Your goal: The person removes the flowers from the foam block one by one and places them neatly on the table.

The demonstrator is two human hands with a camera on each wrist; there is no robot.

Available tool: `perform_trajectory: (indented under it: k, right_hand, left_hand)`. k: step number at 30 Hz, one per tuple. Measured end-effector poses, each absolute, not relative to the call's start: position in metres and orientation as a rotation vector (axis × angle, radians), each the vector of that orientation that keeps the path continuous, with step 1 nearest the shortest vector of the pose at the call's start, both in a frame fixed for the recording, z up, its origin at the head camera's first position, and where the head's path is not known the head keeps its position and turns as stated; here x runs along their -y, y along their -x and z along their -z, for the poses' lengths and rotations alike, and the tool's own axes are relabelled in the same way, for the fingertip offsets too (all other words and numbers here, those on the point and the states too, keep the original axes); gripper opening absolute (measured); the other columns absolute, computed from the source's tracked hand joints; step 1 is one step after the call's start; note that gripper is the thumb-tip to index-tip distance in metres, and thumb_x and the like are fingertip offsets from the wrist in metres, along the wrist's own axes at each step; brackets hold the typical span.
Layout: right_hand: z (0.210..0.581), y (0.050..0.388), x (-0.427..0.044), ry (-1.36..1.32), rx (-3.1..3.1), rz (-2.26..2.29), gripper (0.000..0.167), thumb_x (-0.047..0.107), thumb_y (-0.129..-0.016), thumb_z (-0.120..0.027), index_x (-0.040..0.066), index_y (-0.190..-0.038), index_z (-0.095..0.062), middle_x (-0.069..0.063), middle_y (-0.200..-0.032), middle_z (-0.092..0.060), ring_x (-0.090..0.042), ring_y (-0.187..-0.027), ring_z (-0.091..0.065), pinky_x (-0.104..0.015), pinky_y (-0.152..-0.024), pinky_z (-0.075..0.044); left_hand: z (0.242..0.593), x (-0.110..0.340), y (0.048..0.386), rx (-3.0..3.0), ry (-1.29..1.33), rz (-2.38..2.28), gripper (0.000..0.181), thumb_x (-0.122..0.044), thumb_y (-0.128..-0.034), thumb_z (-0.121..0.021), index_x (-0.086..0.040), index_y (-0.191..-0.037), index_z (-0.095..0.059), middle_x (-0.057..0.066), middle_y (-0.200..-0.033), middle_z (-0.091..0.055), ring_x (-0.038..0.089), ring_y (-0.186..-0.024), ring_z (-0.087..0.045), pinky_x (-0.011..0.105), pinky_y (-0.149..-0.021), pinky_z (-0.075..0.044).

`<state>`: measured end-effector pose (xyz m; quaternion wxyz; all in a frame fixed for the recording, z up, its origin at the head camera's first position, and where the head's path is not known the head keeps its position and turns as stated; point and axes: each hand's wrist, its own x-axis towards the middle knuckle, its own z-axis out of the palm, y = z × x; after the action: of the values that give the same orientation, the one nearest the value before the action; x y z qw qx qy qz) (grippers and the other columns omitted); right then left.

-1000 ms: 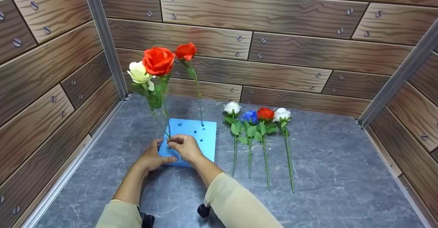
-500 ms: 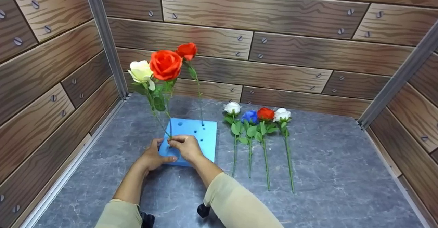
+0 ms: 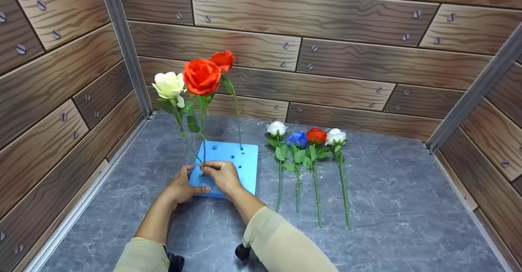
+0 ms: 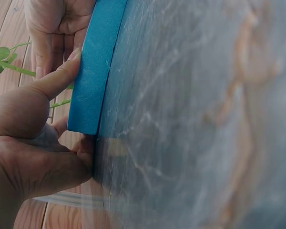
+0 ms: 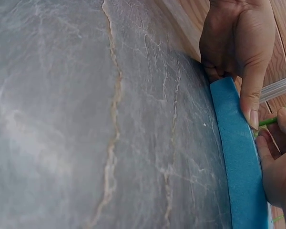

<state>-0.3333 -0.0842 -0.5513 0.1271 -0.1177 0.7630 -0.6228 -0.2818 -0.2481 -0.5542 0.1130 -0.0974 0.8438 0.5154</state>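
Note:
A blue foam block with several small holes lies on the grey tabletop. My left hand grips its near left corner, thumb over the top edge and fingers round the side. Between thumb and fingers, my right hand pinches the lower stem of a large red artificial rose just above the block. The stem's lower end is hidden at the right hand. A pale yellow rose leans left from the same part of the block, and another red rose rises from the block's far side.
To the right of the block a white rose, a blue rose, a red rose and a second white rose lie side by side. Wood-patterned walls enclose the tabletop.
The large red rose's head has swung to the right, away from the yellow rose, and its stem stands more upright. Both hands have stayed nearly in place.

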Motion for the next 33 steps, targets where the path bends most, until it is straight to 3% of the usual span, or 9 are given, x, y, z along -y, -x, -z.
perform_trajectory:
  k: [13,20,23,33]
  right_hand:
    - [0.555,0.333,0.083,0.38,-2.188,1.866,0.02,0.02,-0.102,-0.077,0.012,-0.119,-0.085,-0.004,-0.119,-0.084,-0.015,-0.112,-0.079,-0.031,-0.097,-0.064]
    - [0.557,0.333,0.081,0.442,-2.11,1.978,0.023,0.014,-0.103,-0.075,0.001,-0.121,-0.082,-0.014,-0.121,-0.083,-0.023,-0.116,-0.079,-0.033,-0.1,-0.064]
    - [0.557,0.333,0.078,0.42,-2.065,2.005,0.026,0.018,-0.104,-0.074,0.002,-0.124,-0.081,-0.012,-0.123,-0.083,-0.022,-0.117,-0.079,-0.035,-0.102,-0.063]
    - [0.561,0.336,0.071,0.442,-1.912,2.174,0.035,0.016,-0.106,-0.069,-0.01,-0.13,-0.073,-0.014,-0.116,-0.083,-0.02,-0.112,-0.08,-0.037,-0.104,-0.063]
  left_hand:
    - [0.552,0.248,0.282,-2.466,0.3,-1.509,0.107,-0.033,-0.0903,-0.091,-0.004,-0.167,-0.022,0.034,-0.173,-0.023,0.054,-0.162,-0.025,0.065,-0.129,-0.034]
    - [0.552,0.248,0.282,-2.468,0.295,-1.498,0.11,-0.035,-0.0899,-0.091,-0.004,-0.169,-0.021,0.035,-0.173,-0.023,0.055,-0.161,-0.025,0.066,-0.128,-0.034]
    - [0.552,0.248,0.281,-2.459,0.299,-1.503,0.111,-0.037,-0.0897,-0.091,-0.005,-0.169,-0.02,0.034,-0.174,-0.022,0.055,-0.161,-0.026,0.066,-0.128,-0.034]
    - [0.552,0.246,0.28,-2.461,0.315,-1.506,0.112,-0.036,-0.0896,-0.091,-0.004,-0.169,-0.02,0.035,-0.172,-0.021,0.056,-0.16,-0.026,0.068,-0.128,-0.032]
